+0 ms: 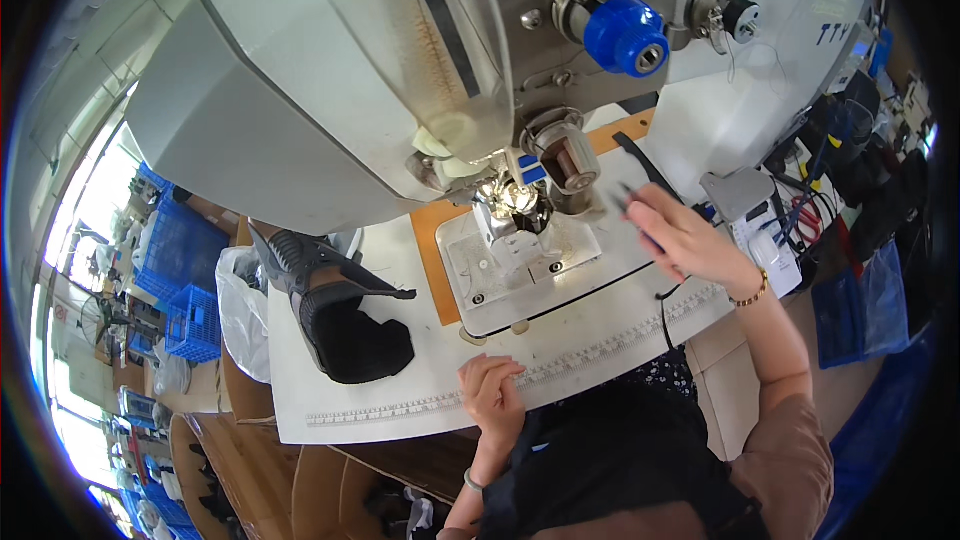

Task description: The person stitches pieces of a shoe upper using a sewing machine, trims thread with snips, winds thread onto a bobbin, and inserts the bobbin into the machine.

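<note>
"Where's the slim dark tool?"
"Grasped in the right hand, blurred, above the table; the left hand rests loosely open by its near edge."
"Its feel?"
"Probably light and stiff; hold mid-length, behind the tip."

The dark tool in the right hand is blurred.

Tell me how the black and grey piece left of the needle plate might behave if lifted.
The black and grey piece probably bends, its broad black end looking like soft fabric. The ribbed grey part looks molded, so may stay stiffer.
</note>
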A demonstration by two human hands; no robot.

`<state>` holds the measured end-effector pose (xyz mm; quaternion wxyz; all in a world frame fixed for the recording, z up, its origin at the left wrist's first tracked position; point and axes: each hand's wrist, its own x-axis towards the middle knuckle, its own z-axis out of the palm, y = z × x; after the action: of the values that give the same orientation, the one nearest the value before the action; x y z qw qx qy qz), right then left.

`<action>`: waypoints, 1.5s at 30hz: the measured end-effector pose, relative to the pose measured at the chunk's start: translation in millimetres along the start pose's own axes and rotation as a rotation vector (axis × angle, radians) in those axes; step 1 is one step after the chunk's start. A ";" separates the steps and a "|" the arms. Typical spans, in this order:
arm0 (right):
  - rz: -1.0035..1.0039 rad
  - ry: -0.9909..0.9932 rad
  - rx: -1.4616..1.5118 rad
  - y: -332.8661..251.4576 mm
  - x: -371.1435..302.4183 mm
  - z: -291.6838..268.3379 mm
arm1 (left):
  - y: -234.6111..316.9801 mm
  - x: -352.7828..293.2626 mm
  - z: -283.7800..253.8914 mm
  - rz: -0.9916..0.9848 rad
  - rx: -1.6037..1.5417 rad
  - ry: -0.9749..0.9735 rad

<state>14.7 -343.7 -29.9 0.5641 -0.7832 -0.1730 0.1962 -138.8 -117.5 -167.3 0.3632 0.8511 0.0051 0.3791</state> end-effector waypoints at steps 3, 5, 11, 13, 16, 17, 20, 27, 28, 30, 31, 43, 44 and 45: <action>-0.147 -0.180 0.232 -19.0 16.5 8.7 | 7.4 10.5 7.0 0.040 -0.006 -0.049; -0.102 -0.275 0.220 -29.5 37.7 6.3 | 7.3 10.4 8.8 0.046 0.014 -0.090; -0.005 -0.473 0.052 -61.3 59.3 0.8 | -0.1 2.0 5.5 -0.281 -0.130 -0.187; 0.025 -0.549 -0.011 -64.7 60.8 -2.2 | 0.7 1.4 5.1 -0.271 -0.107 -0.176; 0.076 -0.538 0.029 -66.8 62.7 -4.4 | 1.7 2.0 4.2 -0.273 -0.124 -0.186; 0.074 -0.536 0.027 -67.0 62.8 -4.6 | 2.5 1.9 3.9 -0.270 -0.126 -0.185; 0.108 -0.533 0.032 -67.2 60.1 -2.5 | 2.3 2.3 3.9 -0.291 -0.131 -0.185; -0.174 -0.263 -0.144 -45.4 45.2 18.4 | 0.0 1.5 2.1 -0.324 -0.146 -0.188; -0.195 -0.248 -0.158 -44.3 46.3 15.9 | -1.1 2.8 1.9 -0.312 -0.143 -0.191; -0.496 -0.038 -0.349 -23.0 54.9 14.0 | -0.1 4.8 2.9 -0.311 -0.138 -0.187; -0.786 0.183 -0.534 -20.4 55.6 13.5 | 0.1 5.9 3.9 -0.311 -0.133 -0.193; -0.745 -0.249 -0.557 -50.9 74.1 -1.0 | 0.8 -0.2 6.9 -0.290 -0.082 -0.182; -0.786 -0.279 -0.679 -52.3 77.8 -1.9 | -1.7 -2.1 7.4 -0.264 -0.074 -0.166; -0.873 -0.288 -0.784 -54.5 77.6 -5.1 | -5.3 -4.8 6.9 -0.242 -0.083 -0.162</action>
<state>81.5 -293.1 14.7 0.2329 -0.7547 -0.6127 -0.0276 -136.3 -119.2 -176.7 0.4402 0.8564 0.0626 0.2624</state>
